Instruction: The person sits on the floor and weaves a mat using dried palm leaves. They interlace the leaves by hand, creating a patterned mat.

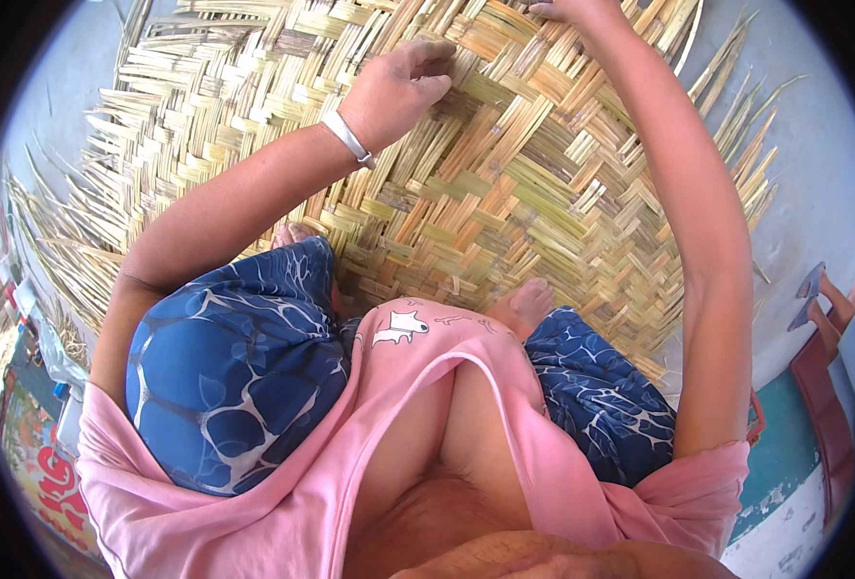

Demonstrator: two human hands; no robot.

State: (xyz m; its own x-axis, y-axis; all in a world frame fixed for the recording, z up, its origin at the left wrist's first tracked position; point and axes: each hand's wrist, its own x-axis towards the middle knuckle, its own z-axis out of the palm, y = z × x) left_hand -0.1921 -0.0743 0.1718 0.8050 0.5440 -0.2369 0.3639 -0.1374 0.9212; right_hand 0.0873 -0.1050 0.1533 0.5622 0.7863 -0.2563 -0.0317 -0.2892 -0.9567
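**Left hand point(398, 89) and right hand point(572, 10) at a woven mat point(504, 183)**

Head view: the mat of plaited, straw-coloured strips spreads from 9 round to 2 o'clock, passing beneath both hands. The left hand, with a pale wristband point(349, 140), sits at 12 o'clock, fingers loosely curled by the weave; whether they pinch a strip is unclear. From it, much of the mat stretches toward 5 o'clock. The right hand, at 1 o'clock, is cut by the upper edge, so its grip cannot be judged; the mat's loose strip ends point(736, 125) fan out toward its 4 o'clock. A bare foot point(527, 304) rests on the mat near 3 o'clock. Near 9 o'clock stands a pale bag-like thing point(60, 359), its contents too blurred to make out.
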